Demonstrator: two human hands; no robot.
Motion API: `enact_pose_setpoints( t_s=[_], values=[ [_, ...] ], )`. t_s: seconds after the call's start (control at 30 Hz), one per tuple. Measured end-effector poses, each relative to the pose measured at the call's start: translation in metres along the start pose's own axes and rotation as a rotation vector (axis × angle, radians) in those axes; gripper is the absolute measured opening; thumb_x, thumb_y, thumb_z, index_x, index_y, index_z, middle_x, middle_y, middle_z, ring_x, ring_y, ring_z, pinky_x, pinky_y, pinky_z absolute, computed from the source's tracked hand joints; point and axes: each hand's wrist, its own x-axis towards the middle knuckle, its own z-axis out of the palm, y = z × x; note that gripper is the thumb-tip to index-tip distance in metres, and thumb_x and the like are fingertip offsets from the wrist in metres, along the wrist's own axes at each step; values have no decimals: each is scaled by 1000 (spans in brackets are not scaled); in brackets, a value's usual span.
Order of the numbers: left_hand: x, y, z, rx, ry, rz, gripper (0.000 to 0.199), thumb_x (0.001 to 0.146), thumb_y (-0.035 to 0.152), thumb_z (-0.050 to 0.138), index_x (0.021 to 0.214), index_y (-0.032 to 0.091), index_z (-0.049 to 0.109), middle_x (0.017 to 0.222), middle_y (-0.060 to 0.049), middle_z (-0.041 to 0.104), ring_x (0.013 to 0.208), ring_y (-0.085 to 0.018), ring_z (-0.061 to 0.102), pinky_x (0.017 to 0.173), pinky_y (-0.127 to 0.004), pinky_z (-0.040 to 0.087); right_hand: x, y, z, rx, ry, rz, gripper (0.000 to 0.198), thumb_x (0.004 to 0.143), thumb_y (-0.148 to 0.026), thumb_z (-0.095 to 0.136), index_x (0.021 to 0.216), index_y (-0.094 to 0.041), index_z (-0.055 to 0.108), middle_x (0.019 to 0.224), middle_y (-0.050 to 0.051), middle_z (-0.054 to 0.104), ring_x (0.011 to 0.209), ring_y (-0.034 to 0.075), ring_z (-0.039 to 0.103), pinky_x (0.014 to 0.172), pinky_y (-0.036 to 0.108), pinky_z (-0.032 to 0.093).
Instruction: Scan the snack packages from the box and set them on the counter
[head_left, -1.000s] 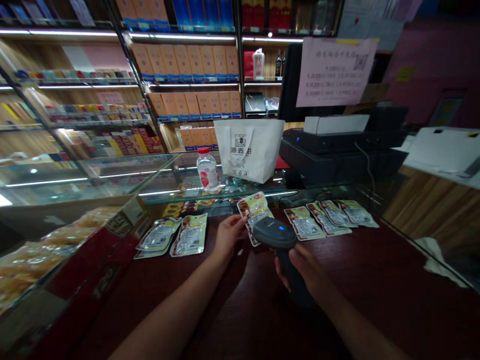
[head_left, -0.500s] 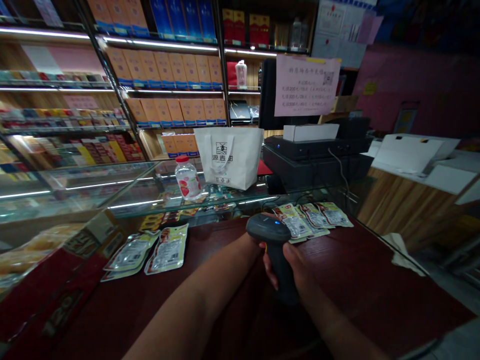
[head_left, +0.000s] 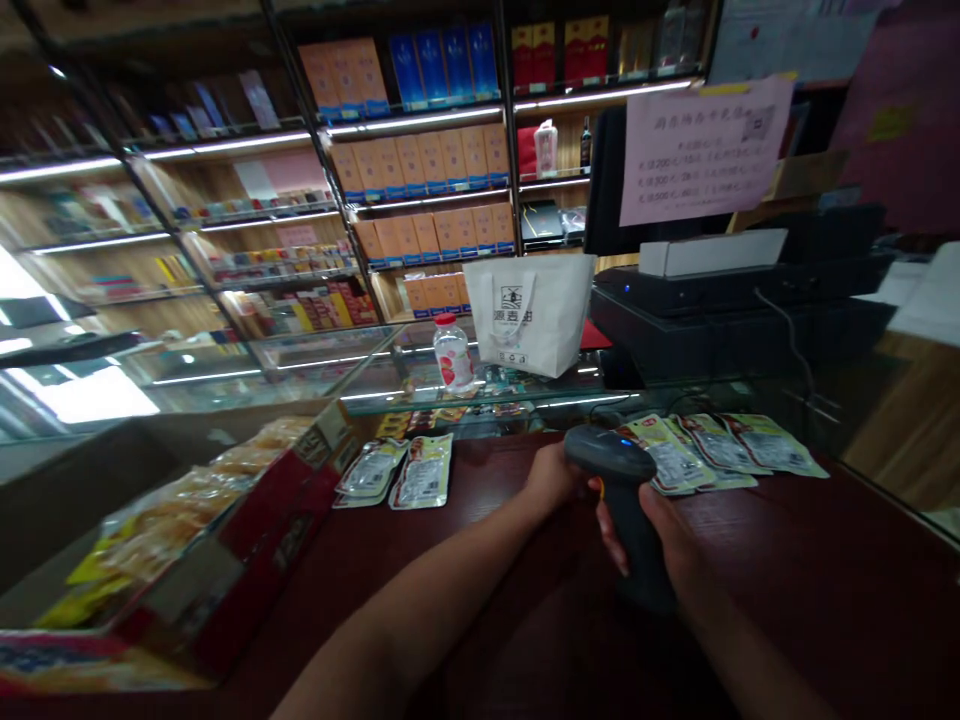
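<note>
Scanner [head_left: 611, 456] count?
One, above the counter [head_left: 562, 630], in the right hand [head_left: 681, 548], fingers closed round it.
Left hand [head_left: 551, 476]?
Partly behind the scanner; fingers hidden, grip cannot be told.
Packets [head_left: 421, 472]?
At least four right, two left; overlaps obscure the total.
Nearby?
One bottle [head_left: 453, 358], one bag [head_left: 559, 312]; one box [head_left: 251, 525], cut off at left.

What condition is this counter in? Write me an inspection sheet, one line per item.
Surface: flat dark red countertop, dimly lit.
Things: flat, shiny silver and green packets, grouped left and right; black plastic pistol-shaped scanner.
Clutter: open red cardboard box of wrapped yellowish items; clear red-capped plastic bottle; white carrier bag.
Grips: right grip holds the scanner; left grip partly hidden behind it, contents unclear.
Cables: thin grey cable hanging from black boxy machine.
Surroundings: lit shelves with orange boxes.
</note>
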Motion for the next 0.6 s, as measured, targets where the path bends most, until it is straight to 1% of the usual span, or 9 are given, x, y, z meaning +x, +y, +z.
enact_pose_setpoints(
  t_s=[0.03, 0.1, 0.2, 0.27, 0.33, 0.4, 0.43, 0.5, 0.6],
  values=[
    [-10, 0, -15, 115, 9, 29, 13, 85, 27, 66, 83, 15, 70, 81, -6, 69, 72, -17, 62, 68, -30, 50, 0, 1, 0, 14, -2, 7, 49, 87, -63, 60, 100, -16, 61, 68, 1, 63, 40, 10, 50, 36, 20, 40],
    [-32, 1, -51, 442, 51, 110, 12, 85, 25, 63, 82, 18, 73, 79, -7, 70, 75, -21, 62, 70, -32, 47, 0, 3, 0, 34, 8, 12, 47, 86, -62, 61, 99, -16, 61, 69, 1, 63, 40, 10, 50, 35, 20, 39],
    [-60, 0, -109, 914, 218, 180, 19, 88, 25, 57, 94, 20, 74, 95, -11, 72, 94, -28, 62, 86, -39, 46, 0, 3, 2, -12, 29, 19, 51, 85, -64, 59, 104, -17, 60, 73, 4, 65, 41, 13, 52, 31, 22, 37],
    [-71, -5, -144, 1105, 373, 130, 29, 88, 26, 58, 112, 15, 69, 115, -16, 68, 113, -32, 55, 99, -43, 41, 0, 2, 3, -91, 22, 33, 58, 84, -68, 55, 109, -16, 61, 75, 7, 67, 44, 17, 55, 32, 25, 39],
    [-78, -15, -168, 1219, 469, -10, 46, 87, 30, 60, 128, 9, 58, 129, -21, 60, 123, -35, 50, 106, -45, 36, 0, 1, 3, -170, -1, 55, 64, 83, -73, 51, 111, -16, 62, 73, 9, 68, 46, 20, 58, 34, 28, 43],
    [-82, -26, -180, 1279, 463, -165, 54, 88, 33, 59, 134, 5, 51, 129, -24, 59, 124, -36, 50, 106, -45, 35, 1, 0, 2, -221, -23, 81, 67, 84, -75, 47, 112, -16, 63, 73, 9, 69, 46, 21, 60, 35, 29, 45],
    [-83, -31, -182, 1296, 439, -211, 55, 90, 35, 57, 134, 4, 50, 127, -24, 60, 123, -36, 51, 106, -44, 34, 1, 0, 2, -234, -29, 93, 67, 84, -75, 45, 112, -16, 63, 73, 9, 69, 46, 21, 60, 35, 29, 45],
    [-84, -37, -182, 1311, 405, -219, 56, 91, 36, 54, 135, 3, 48, 125, -24, 61, 122, -36, 52, 106, -43, 33, 2, 1, 1, -240, -26, 107, 66, 86, -74, 44, 114, -16, 62, 75, 10, 70, 46, 21, 60, 35, 29, 46],
    [-84, -37, -176, 1286, 425, -177, 66, 86, 37, 62, 140, 6, 41, 125, -21, 60, 119, -34, 53, 104, -40, 35, 2, 4, 1, -222, 4, 106, 65, 87, -71, 45, 116, -15, 60, 77, 10, 70, 47, 21, 60, 35, 29, 45]
  ],
)
